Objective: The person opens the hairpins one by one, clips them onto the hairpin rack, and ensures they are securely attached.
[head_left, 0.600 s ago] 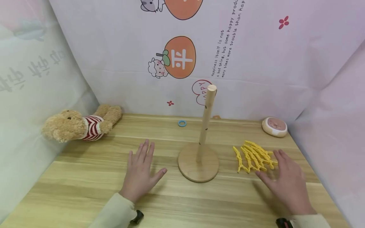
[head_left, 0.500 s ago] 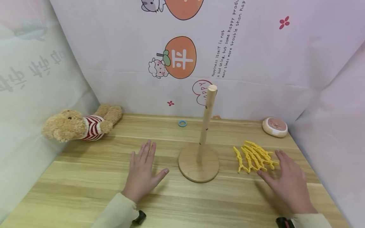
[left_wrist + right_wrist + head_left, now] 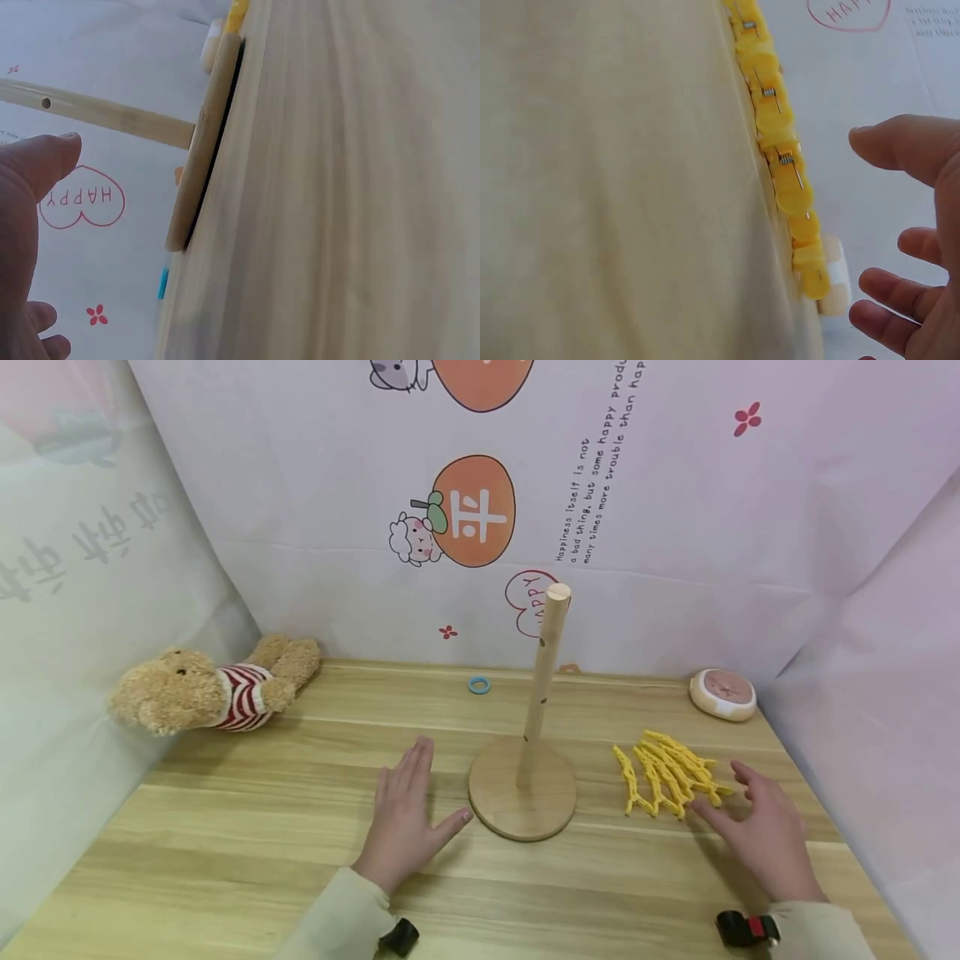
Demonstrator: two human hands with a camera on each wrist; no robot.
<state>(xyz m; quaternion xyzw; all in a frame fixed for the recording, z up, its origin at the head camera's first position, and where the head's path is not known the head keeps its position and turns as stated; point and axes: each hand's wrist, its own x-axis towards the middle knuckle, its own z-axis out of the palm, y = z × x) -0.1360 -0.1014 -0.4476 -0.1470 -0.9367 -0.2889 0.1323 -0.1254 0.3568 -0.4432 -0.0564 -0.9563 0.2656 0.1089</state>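
Several yellow clothespins [image 3: 662, 770] lie side by side on the table; in the right wrist view these clothespins [image 3: 786, 180] show small metal springs. My right hand [image 3: 771, 837] is at their right side, fingers slightly bent and thumb spread, holding nothing. Left of the clothespins a wooden post [image 3: 542, 681] rises from a round wooden base [image 3: 498, 806]. My left hand [image 3: 405, 827] is just left of that base, fingers straight and thumb pointing toward its edge. The left wrist view shows the thumb of this hand [image 3: 45, 169] apart from the post [image 3: 127, 118].
A teddy bear [image 3: 243, 693] in a striped shirt lies at the back left. Behind the base is a small blue ring [image 3: 479, 685]. A round white-and-pink device [image 3: 723, 694] sits at the back right. Printed cloth walls [image 3: 315, 510] enclose the wooden tabletop [image 3: 210, 860].
My left hand has moved right, closer to the wooden base. My right hand has shifted slightly right, its fingers now more bent beside the clothespins.
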